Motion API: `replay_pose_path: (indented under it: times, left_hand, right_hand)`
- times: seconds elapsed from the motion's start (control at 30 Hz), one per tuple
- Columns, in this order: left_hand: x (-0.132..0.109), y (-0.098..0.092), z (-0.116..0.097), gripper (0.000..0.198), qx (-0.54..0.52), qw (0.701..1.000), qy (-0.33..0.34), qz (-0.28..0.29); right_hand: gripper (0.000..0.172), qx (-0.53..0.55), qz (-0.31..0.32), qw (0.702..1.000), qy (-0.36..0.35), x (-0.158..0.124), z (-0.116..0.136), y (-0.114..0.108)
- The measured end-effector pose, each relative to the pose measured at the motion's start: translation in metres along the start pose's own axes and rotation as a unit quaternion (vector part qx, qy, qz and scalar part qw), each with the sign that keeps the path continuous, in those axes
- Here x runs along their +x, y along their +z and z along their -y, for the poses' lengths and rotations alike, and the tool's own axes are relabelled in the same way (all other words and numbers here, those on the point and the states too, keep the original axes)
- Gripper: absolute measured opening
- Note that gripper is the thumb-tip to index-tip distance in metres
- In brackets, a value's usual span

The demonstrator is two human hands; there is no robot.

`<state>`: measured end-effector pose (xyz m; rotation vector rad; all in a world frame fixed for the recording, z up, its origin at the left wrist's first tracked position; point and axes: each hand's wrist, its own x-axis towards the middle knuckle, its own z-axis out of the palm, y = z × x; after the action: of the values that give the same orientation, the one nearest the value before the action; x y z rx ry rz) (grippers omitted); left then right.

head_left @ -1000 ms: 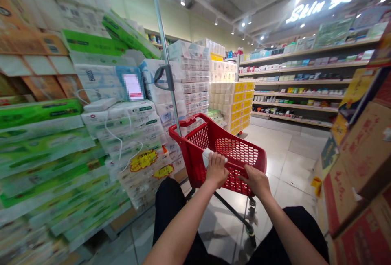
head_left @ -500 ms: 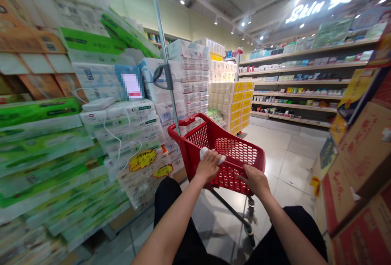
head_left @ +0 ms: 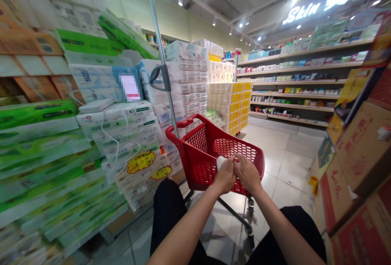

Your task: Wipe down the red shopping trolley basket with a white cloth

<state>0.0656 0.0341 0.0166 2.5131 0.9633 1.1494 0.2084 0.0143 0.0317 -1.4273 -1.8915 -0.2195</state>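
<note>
My left hand [head_left: 226,175] is closed around a small white object [head_left: 220,161], which looks like a folded cloth or tissue; most of it is hidden by the fingers. My right hand [head_left: 247,172] meets it, fingertips bent together against the left hand's fingers, and what they pinch is hidden. Both hands are in front of the near side of a red plastic shopping cart [head_left: 195,171] with perforated walls. The cart's red handle [head_left: 186,124] is at its left end, beside a tall metal pole [head_left: 159,33] with a grey grip.
Stacked tissue packs [head_left: 61,151] line the left side, with a white power bank-like box [head_left: 95,105] and cable on top. Cardboard cartons [head_left: 363,147] rise at the right. Farther back are yellow-and-white packs [head_left: 240,106] and long shelves [head_left: 293,94] of boxed goods. Tiled floor [head_left: 275,151] runs between.
My left hand has moved right with the white object, and my right hand has come slightly left and up, so the two hands now touch. The cart is nearly where it was.
</note>
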Motion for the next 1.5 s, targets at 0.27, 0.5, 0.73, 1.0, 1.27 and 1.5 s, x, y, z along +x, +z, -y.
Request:
replay_pose_path:
  times: [0.27, 0.5, 0.73, 1.0, 1.27, 1.5]
  left_hand:
    - [0.009, -0.06, 0.043, 0.025, 0.277, 0.96, -0.028, -0.025]
    - [0.003, -0.07, 0.061, 0.034, 0.355, 0.934, -0.027, 0.032]
    - [0.007, -0.06, 0.059, 0.033, 0.369, 0.928, -0.008, 0.05]
    - [0.01, -0.036, 0.042, 0.04, 0.363, 0.931, -0.023, 0.038]
    - [0.01, -0.027, 0.03, 0.045, 0.338, 0.94, -0.024, 0.03]
    - [0.013, -0.023, 0.028, 0.032, 0.354, 0.935, -0.004, 0.032]
  right_hand:
    - [0.033, -0.115, 0.068, 0.99, -0.043, 0.0, 0.002, 0.022]
    - [0.035, -0.175, 0.055, 0.982, -0.039, -0.026, -0.035, 0.004]
    - [0.03, -0.191, 0.019, 0.98, -0.044, -0.048, -0.067, -0.019]
    - [0.028, -0.193, 0.005, 0.98, -0.039, 0.001, 0.0, 0.033]
    - [0.032, -0.156, 0.01, 0.987, -0.039, -0.007, -0.021, 0.016]
    - [0.033, -0.187, 0.001, 0.982, -0.001, -0.05, -0.115, -0.021]
